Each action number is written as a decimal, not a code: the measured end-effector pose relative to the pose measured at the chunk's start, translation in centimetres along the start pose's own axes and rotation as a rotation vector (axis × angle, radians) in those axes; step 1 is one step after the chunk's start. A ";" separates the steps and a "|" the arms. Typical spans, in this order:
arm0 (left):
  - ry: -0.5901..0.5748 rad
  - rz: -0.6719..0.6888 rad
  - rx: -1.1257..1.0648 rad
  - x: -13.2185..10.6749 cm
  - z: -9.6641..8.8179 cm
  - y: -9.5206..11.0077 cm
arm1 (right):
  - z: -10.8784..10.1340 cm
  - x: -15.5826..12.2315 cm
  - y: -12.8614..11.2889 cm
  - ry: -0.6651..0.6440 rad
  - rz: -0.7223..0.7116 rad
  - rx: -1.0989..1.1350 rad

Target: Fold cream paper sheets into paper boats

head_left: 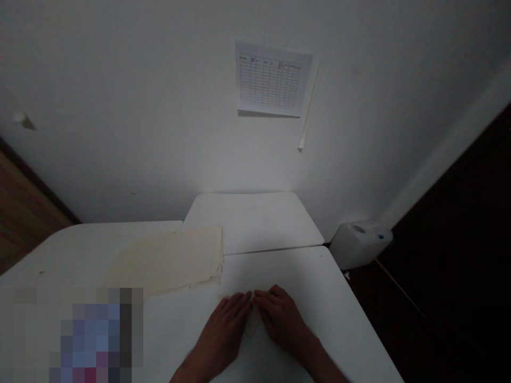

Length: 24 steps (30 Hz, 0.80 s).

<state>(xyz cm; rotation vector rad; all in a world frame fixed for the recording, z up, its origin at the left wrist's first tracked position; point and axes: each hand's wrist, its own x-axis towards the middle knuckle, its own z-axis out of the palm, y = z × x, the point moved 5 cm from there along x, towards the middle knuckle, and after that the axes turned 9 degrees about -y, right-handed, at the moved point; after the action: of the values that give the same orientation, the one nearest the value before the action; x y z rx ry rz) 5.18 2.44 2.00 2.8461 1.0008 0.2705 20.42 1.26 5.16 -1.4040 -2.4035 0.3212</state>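
My left hand [229, 325] and my right hand [280, 315] rest close together on the white table [319, 303], fingertips almost meeting. Between and under them lies a small pale piece [251, 325], apparently thin paper, with a pointed lower end and what look like creases. The fingers of both hands are bent and pressed down onto it. Much of the piece is hidden by them. To the left of my hands is a stack of thin cream sheets [171, 260] with uneven edges.
Another white tabletop [255, 215] adjoins at the back, against the wall. A printed table sheet [273, 80] hangs on the wall beside a pale strip [309, 111]. A white plastic jug [355, 247] stands right of the table. The lower left is blurred into blocks.
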 end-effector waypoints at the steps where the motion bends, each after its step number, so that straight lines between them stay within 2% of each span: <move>1: 0.004 -0.007 0.004 0.0 0.1 0.0 | 0.1 0.0 -0.1 -0.019 -0.004 -0.002; 9: 0.109 -0.159 0.117 -0.9 0.2 -0.3 | 0.9 0.0 -0.1 -0.045 0.044 -0.021; 19: 0.202 -0.344 0.224 -2.8 -0.7 -0.9 | 1.3 -0.1 -0.4 -0.044 0.079 -0.017; 22: 0.226 -0.364 0.300 -2.7 -0.9 -0.8 | 1.2 -0.1 -0.5 -0.049 0.086 -0.021; 24: 0.253 -0.304 0.337 -2.3 -1.1 -0.3 | 1.2 -0.1 -0.4 -0.056 0.095 -0.031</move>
<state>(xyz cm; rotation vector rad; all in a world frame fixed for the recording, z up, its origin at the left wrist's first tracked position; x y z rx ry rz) 3.00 1.31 2.68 2.9346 1.6520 0.4806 19.64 0.91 4.19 -1.5456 -2.4004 0.3526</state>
